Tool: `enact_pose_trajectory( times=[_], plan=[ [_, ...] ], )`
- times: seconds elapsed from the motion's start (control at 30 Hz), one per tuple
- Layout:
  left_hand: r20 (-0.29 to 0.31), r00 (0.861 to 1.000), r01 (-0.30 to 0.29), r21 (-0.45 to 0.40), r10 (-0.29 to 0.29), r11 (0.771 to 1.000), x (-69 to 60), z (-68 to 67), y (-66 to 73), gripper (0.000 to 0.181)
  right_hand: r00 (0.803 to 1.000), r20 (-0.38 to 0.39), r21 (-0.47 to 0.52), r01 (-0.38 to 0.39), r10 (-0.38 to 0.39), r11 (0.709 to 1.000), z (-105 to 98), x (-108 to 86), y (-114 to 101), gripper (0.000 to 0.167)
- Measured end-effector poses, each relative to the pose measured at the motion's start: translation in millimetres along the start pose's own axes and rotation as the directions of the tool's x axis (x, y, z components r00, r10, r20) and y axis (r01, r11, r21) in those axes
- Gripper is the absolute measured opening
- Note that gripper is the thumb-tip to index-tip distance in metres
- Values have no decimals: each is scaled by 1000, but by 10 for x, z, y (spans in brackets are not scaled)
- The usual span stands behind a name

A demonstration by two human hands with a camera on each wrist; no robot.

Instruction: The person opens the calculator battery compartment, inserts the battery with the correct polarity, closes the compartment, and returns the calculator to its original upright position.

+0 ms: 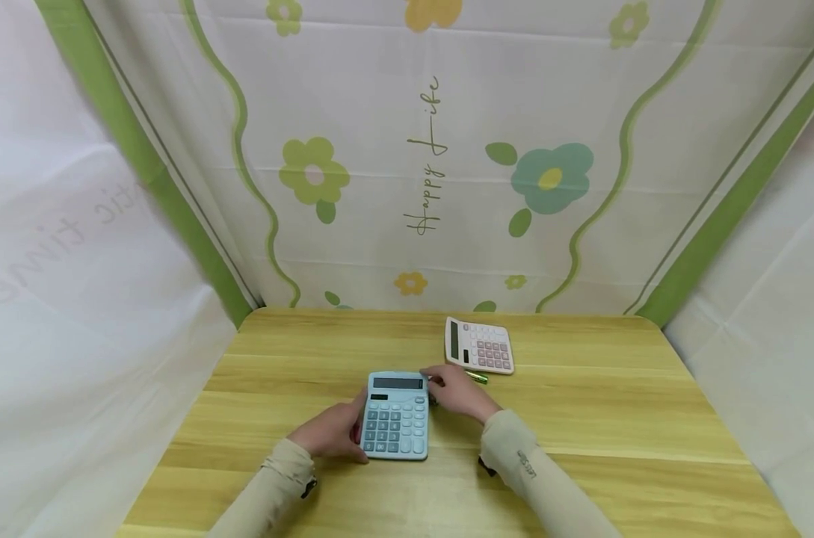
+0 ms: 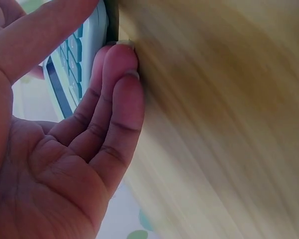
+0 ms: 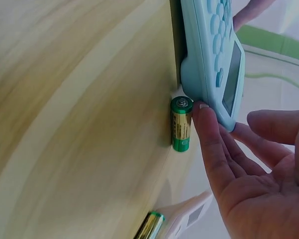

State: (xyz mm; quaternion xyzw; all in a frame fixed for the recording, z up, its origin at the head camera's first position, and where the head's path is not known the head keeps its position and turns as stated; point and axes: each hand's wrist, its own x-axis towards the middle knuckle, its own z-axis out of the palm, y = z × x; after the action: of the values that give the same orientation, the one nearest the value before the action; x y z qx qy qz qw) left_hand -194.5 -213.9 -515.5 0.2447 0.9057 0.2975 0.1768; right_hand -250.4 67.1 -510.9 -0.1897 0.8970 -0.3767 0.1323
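Observation:
A light blue calculator (image 1: 398,415) lies face up on the wooden table, its screen toward the far side. My left hand (image 1: 333,430) holds its left edge; in the left wrist view the thumb (image 2: 45,35) reaches over the edge and the bent fingers (image 2: 127,99) sit low beside it, against the tabletop. At the far right corner, my right hand (image 1: 462,392) touches the calculator with nearly straight fingers (image 3: 211,142); its thumb appears apart from the case. A green and gold battery (image 3: 181,124) is close beside the calculator, near the right fingertips.
Beyond the right hand lies a pink and white calculator (image 1: 481,345), turned sideways. A second green and gold battery (image 1: 477,377) rests against its near edge. The wooden table (image 1: 581,418) ends at a hanging flower-print curtain (image 1: 373,246), with white cloth on both sides.

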Motion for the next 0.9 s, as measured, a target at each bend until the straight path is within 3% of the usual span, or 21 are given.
enact_pose_trajectory(
  times=[0.43,0.9],
  plan=[
    [18,1000,0,9,0,1000,145,113,140,127,999,-40,-32,-15,14,999,-119,-97,133,34],
    [15,999,-30,39,29,999,204,228,283,125,998,-48,-32,-37,36,999,-205,-276,222,37]
  ],
)
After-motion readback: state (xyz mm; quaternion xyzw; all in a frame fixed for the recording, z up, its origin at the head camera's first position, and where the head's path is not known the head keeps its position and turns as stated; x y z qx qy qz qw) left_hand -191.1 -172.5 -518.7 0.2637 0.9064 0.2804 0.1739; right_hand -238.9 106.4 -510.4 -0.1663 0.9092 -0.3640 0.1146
